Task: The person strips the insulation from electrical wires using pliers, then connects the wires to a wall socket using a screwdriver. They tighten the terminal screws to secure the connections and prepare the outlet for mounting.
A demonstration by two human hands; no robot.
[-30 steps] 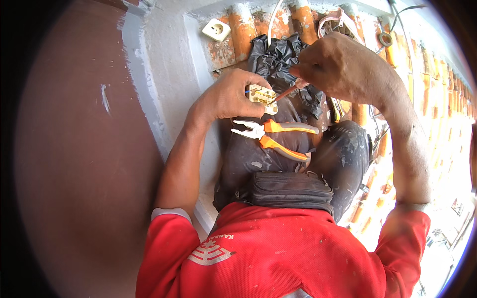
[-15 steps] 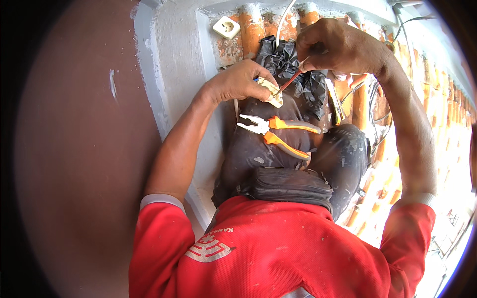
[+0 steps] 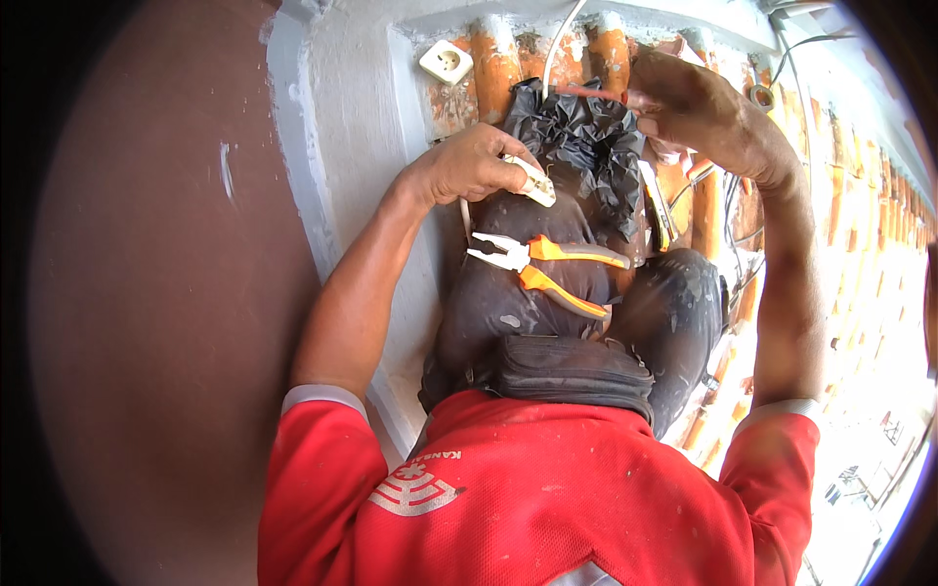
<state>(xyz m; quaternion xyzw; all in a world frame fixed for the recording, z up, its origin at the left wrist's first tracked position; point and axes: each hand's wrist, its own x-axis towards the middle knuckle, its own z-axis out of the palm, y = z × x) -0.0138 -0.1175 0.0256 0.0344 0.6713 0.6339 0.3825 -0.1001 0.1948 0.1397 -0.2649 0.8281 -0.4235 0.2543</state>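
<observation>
A small cream plastic socket body (image 3: 533, 183) is grasped by the left hand (image 3: 477, 164), pinched between thumb and fingers above the far part of the dark, paint-spotted trousers (image 3: 532, 223). It is placed at the fingertips, to the left of and nearer than the right hand (image 3: 689, 103). By the right hand, partly in shadow, a slim reddish screwdriver (image 3: 589, 93) is gripped, its shaft pointed left and its tip held well apart from the socket body, near a thin white cable (image 3: 558, 47); whether the two are touching cannot be told.

The space between the hands is largely taken up by a crumpled black plastic bag (image 3: 591, 137), which is passed over by the shaft at its far edge. Just nearer than the socket body, pliers with orange-and-grey handles (image 3: 542, 256) are laid across the trousers, their jaws spread and turned left. A square cream socket cover (image 3: 446, 62) is set at the far left, on weathered orange roof tiles (image 3: 495, 66). A narrow yellow, white and black tool (image 3: 659, 205) is seen right of the bag; its kind cannot be made out.
</observation>
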